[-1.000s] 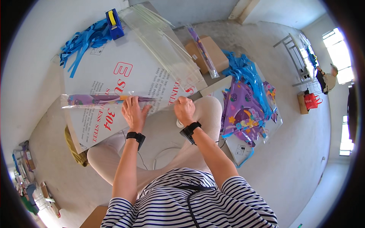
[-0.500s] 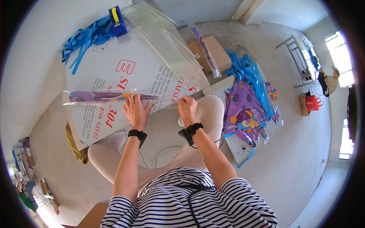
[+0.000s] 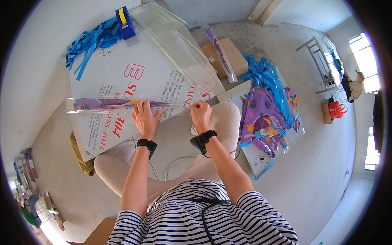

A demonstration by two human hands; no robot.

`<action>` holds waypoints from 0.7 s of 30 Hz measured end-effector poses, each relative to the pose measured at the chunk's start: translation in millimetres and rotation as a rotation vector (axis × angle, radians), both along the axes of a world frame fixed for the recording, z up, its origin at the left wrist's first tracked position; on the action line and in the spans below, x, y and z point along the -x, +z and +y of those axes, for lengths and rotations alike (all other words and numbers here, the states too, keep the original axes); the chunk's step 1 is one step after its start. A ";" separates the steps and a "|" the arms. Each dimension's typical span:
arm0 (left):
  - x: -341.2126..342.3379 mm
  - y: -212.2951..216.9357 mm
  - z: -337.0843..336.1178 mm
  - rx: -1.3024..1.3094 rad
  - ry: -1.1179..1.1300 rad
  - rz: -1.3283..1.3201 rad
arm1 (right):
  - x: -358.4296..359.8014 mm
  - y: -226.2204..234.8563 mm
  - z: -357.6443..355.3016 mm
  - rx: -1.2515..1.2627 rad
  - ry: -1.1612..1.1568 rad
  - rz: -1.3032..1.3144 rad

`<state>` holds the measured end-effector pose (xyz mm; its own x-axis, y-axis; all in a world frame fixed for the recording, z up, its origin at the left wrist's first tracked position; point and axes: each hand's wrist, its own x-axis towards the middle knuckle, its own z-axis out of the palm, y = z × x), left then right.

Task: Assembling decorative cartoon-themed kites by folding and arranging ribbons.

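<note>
A long clear plastic sleeve [image 3: 102, 104] with a folded purple item inside lies across a white printed sheet [image 3: 122, 77] in front of my knees. My left hand [image 3: 143, 119] presses flat on the sleeve near its middle, fingers spread. My right hand [image 3: 200, 114] pinches the sleeve's right end, fingers closed on it. Both wrists wear black bands.
A stack of empty clear sleeves [image 3: 179, 53] lies beyond the hands. Blue ribbons [image 3: 90, 43] and a blue tape dispenser [image 3: 124, 17] sit at the far left. A pile of purple printed items [image 3: 263, 118] with blue ribbon lies to the right. A cardboard box [image 3: 228, 57] stands behind it.
My right hand has shifted slightly rightward along the sleeve's end, and the view has tilted a little. The left hand stays on the sleeve.
</note>
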<state>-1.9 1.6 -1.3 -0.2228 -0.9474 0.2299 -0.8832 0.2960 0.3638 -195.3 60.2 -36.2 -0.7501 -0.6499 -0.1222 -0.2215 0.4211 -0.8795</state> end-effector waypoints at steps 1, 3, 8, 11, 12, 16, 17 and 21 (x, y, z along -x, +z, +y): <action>0.6 0.3 -0.1 -0.004 -0.001 -0.005 | 0.7 -3.0 0.5 0.000 -0.001 0.000; 0.8 0.2 -0.2 -0.009 -0.002 -0.010 | 1.7 -6.3 1.5 0.009 -0.014 0.019; 2.2 -1.3 -0.5 0.008 -0.006 -0.002 | 3.8 -3.2 3.4 -0.070 0.012 0.078; -3.7 -3.6 -1.1 0.034 0.014 -0.011 | -3.2 12.0 3.8 -0.129 0.068 0.141; -2.0 -2.2 -1.0 0.033 0.011 -0.010 | -2.9 14.7 5.1 -0.150 0.096 0.162; 1.0 1.2 0.0 0.010 0.000 -0.006 | -0.6 8.5 6.3 -0.127 0.096 0.202; 1.1 1.4 0.2 0.013 -0.005 -0.002 | -0.8 6.4 5.9 -0.134 0.079 0.197; 0.4 2.4 0.5 0.008 0.002 0.001 | -0.5 1.7 4.9 -0.152 0.052 0.050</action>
